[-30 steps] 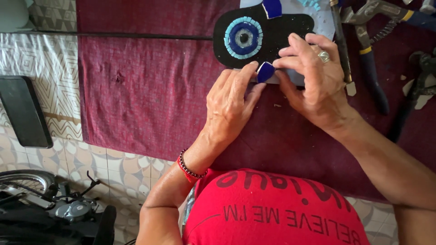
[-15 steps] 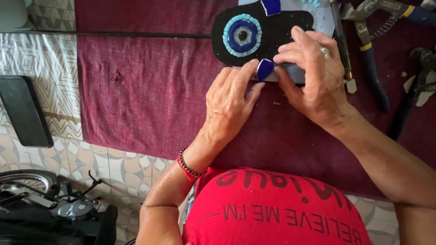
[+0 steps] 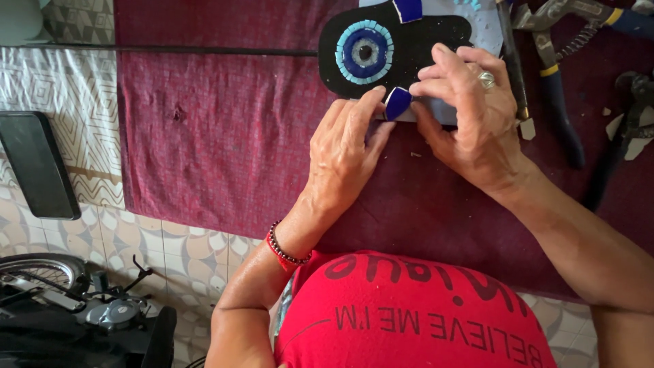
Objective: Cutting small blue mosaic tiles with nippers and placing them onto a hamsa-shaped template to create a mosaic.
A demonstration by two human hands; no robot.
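A black hand-shaped board point(image 3: 415, 41) lies on a maroon cloth point(image 3: 225, 136), bearing a round eye made of blue and turquoise mosaic pieces point(image 3: 365, 52). At the board's near edge sits a dark blue glass piece point(image 3: 396, 103). My left hand point(image 3: 344, 146) touches that piece from the left with its fingertips. My right hand point(image 3: 466, 102), wearing a ring, pinches it from the right and rests on the board. Another dark blue piece point(image 3: 407, 9) sits at the board's far edge.
Pliers with blue and yellow handles point(image 3: 555, 61) and a dark tool point(image 3: 630, 123) lie on the cloth to the right. A black flat device point(image 3: 37, 163) rests on the patterned surface at left. A motorbike part point(image 3: 82, 307) shows on the tiled floor below.
Both hands stay on the blue piece at the board's edge with only small finger shifts. The view has drifted slightly.
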